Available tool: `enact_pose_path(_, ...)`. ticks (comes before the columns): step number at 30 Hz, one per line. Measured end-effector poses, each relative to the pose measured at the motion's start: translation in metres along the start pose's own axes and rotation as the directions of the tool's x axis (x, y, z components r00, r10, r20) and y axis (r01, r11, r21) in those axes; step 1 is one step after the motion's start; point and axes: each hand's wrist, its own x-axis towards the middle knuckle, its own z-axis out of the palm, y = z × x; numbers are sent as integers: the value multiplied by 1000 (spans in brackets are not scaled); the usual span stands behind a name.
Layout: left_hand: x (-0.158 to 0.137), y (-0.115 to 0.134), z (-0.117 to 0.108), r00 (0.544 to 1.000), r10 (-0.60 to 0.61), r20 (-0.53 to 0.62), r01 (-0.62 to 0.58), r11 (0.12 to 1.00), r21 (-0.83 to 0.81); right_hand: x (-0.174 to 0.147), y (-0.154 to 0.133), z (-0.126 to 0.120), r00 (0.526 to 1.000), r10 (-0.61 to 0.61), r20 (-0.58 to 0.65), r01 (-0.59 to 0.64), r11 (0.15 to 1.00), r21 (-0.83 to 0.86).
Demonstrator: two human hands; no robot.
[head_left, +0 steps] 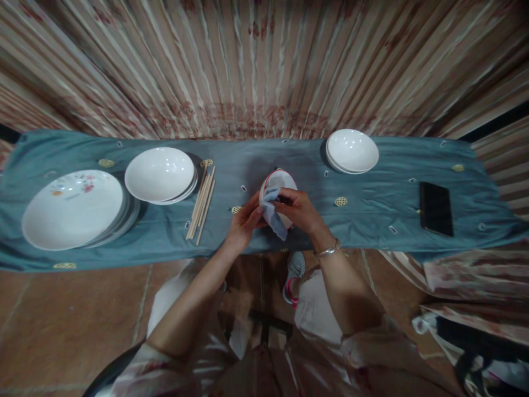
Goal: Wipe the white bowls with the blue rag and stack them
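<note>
A white bowl with a red rim [285,180] is tilted between my hands, over the middle of the cloth-covered table. My left hand [244,220] grips its left side, fingers partly hidden behind it. In my right hand [301,209] is a light blue cloth [274,216], pinched against the rim and draped over the bowl's near side. A silver bracelet [328,250] circles my right wrist. Several wooden chopsticks [201,201] lie to the left of my left hand. Farther right of my right hand stands a small stack of white bowls [352,150].
On the left stand stacked white bowls [160,173] and a stack of larger flowered plates or shallow bowls [74,212]. A black phone-like device [436,208] lies at the right. The blue tablecloth [392,196] covers a narrow table. Pleated curtains [256,71] hang right behind it.
</note>
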Motion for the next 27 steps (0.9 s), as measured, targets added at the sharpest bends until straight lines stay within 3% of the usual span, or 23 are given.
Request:
enact_pose_path(6, 2, -8, -2, 1000, 19, -17, -20, 1000, -18, 11, 8, 5, 989, -93, -111, 85, 994, -69)
enact_pose_path(14, 2, -4, 1, 997, 65, -38, -64, 997, 33, 19, 13, 7, 959, -94, -267, 10, 954, -301)
enact_pose_path(20, 2, -7, -1, 998, 53, -44, -53, 999, 10, 18, 13, 0, 958, -122, -258, -66, 784, -617)
enact_pose_path(27, 3, -9, -2, 998, 59, -36, -59, 998, 14, 9, 11, -1, 974, -71, -215, -131, 595, -793)
